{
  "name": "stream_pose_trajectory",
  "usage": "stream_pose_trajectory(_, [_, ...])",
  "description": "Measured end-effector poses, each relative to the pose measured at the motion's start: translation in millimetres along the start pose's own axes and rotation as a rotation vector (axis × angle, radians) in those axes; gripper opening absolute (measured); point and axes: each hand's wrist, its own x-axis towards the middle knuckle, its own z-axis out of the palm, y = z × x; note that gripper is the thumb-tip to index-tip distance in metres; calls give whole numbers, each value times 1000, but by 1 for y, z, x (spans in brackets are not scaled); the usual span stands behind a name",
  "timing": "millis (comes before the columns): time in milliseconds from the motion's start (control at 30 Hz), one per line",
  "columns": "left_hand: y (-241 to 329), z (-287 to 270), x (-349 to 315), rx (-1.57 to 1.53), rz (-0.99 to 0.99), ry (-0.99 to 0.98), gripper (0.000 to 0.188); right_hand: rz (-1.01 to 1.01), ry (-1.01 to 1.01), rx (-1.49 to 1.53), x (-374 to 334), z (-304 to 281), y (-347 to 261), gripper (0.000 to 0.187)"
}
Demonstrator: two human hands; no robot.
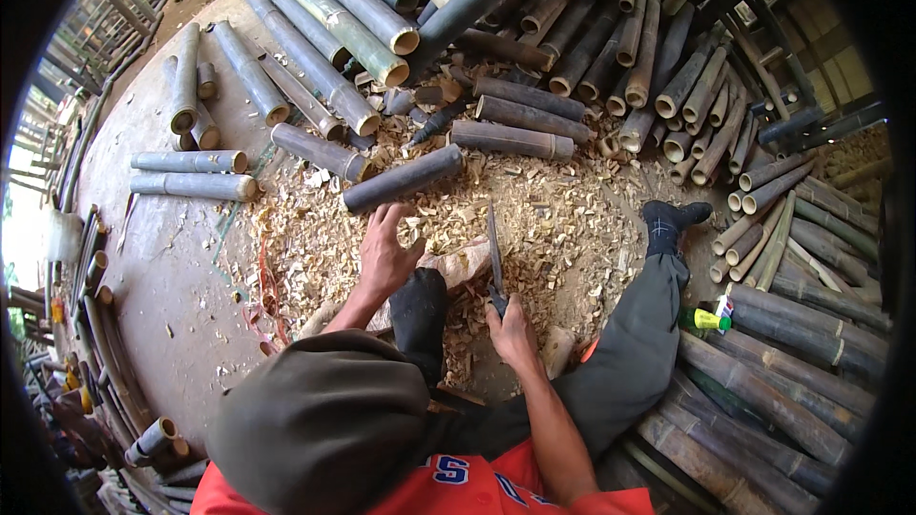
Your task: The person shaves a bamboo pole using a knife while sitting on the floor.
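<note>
Head view: landmark = the dark bamboo pc, lying on the floor amid wood chips. L hand is just on the wearer's side of it, fingers loosely spread, nothing seen in grip; fingertips v. close to its underside, can't tell if touching. R hand is nearer the wearer and to the right of it, closed round the handle of a knife, blade pointing away from the wearer, apart from the pc.

Writing: red shirt, at the wearer's end from the pc, has lettering w/ pale outlines, partly cut by folds. Small green container, well right of the pc, has a yellowish part; any print too small to read.

Also: pale lump between the pc and R hand; two bamboo lengths left of the pc; big bamboo pile to its right.
</note>
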Motion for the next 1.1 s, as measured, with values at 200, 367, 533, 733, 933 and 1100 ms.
stream_pose_trajectory(200, [-29,40,62,240,121,-12,66,22,6,-17,2,-2,2,56])
stream_pose_trajectory(367, [-56,53,95,448,13,-161,65,-10,35,-40,4,6,13,57])
stream_pose_trajectory(533, [-59,31,95,363,-79,-277,48,4,3,-19,3,5,10,59])
stream_pose_trajectory(733, [-73,-20,58,-564,-663,321,54,81,-42,7,-2,-7,-7,66])
stream_pose_trajectory(933, [-199,-53,61,-692,-674,549,47,-8,-14,1,-2,-2,-9,61])
stream_pose_trajectory(1100, [-216,-8,74,-540,-587,602,72,22,-7,-27,0,-5,-2,61])
